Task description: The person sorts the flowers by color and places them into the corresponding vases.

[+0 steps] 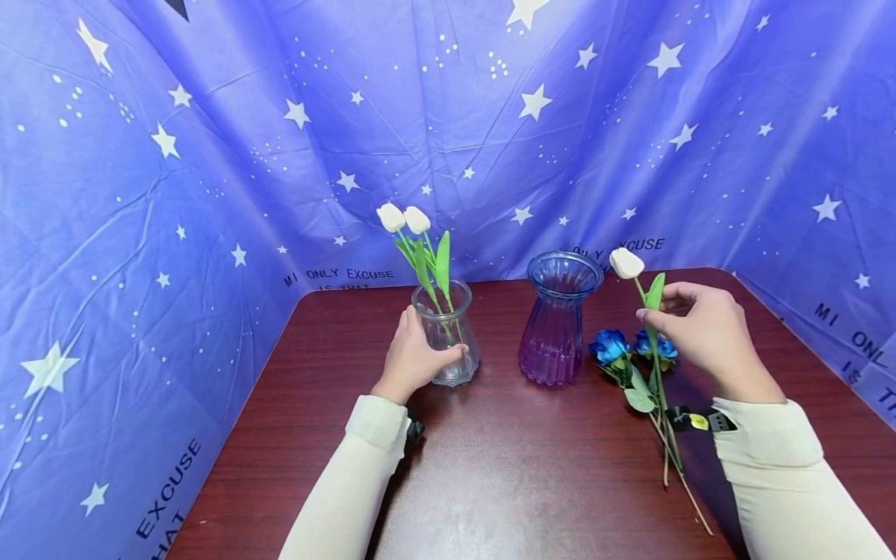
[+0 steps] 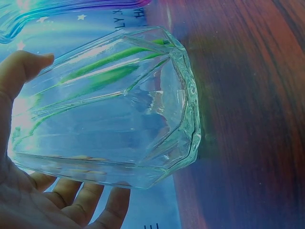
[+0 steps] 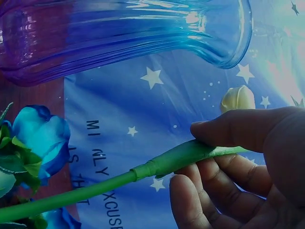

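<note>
My left hand curls round the side of a clear glass vase, thumb toward the front. Two white tulips with green leaves lean to the left in that vase, their stems showing through the glass. In the left wrist view the faceted base of the clear vase stands at the wood. On the right, my right hand pinches the leafy stem of a third white tulip between thumb and fingers. Its green stem runs down past two blue roses lying on the table.
A ribbed vase, blue at the rim and purple below, stands between my hands. All this is on a dark red wooden table. Blue cloth with white stars hangs behind and along both sides.
</note>
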`<action>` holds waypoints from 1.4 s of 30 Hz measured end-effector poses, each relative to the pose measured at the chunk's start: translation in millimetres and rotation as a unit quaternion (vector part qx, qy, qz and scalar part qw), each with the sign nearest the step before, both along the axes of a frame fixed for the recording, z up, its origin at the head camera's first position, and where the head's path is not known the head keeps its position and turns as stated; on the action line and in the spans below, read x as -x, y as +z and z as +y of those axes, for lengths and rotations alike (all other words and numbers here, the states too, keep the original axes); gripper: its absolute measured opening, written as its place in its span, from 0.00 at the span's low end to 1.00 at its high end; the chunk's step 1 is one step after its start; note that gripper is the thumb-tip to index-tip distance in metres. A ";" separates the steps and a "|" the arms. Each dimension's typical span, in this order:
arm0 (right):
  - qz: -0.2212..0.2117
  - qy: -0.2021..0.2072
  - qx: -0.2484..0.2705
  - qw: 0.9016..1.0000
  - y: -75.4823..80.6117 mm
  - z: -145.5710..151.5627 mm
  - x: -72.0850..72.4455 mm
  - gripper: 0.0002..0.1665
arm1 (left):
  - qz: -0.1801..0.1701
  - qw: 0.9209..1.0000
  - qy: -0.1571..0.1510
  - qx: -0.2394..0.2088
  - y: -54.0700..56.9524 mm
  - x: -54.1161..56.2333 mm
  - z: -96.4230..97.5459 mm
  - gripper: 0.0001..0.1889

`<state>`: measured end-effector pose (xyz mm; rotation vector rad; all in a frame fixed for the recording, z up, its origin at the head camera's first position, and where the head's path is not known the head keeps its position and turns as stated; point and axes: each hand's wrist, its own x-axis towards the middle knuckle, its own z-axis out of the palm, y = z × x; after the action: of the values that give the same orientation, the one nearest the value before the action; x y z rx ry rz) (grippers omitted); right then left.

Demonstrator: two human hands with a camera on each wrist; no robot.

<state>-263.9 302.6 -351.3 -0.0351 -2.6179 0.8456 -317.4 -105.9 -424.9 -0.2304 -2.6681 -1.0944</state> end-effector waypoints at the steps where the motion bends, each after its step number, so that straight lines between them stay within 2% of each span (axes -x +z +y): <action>1: 0.000 0.000 0.001 1.000 0.8 -0.1 -0.5 0.22 | 0.000 1.000 0.000 0.000 0.1 0.0 -0.1 0.53; 22: 0.031 0.009 0.044 0.998 17.0 -6.0 -13.1 0.20 | -0.006 1.000 0.003 -0.003 0.5 -0.6 0.4 0.51; 33: 0.059 0.010 0.070 0.996 23.3 -10.0 -21.4 0.18 | 0.001 1.000 0.001 0.005 0.2 -0.1 1.6 0.53; 42: 0.072 0.010 0.086 0.994 32.6 -13.6 -26.0 0.16 | 0.006 1.000 0.005 -0.001 -1.9 0.9 0.8 0.50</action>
<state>-238.0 289.0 -318.7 0.0060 -2.4104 1.0401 -318.3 -105.2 -426.8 -0.2237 -2.6549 -1.0882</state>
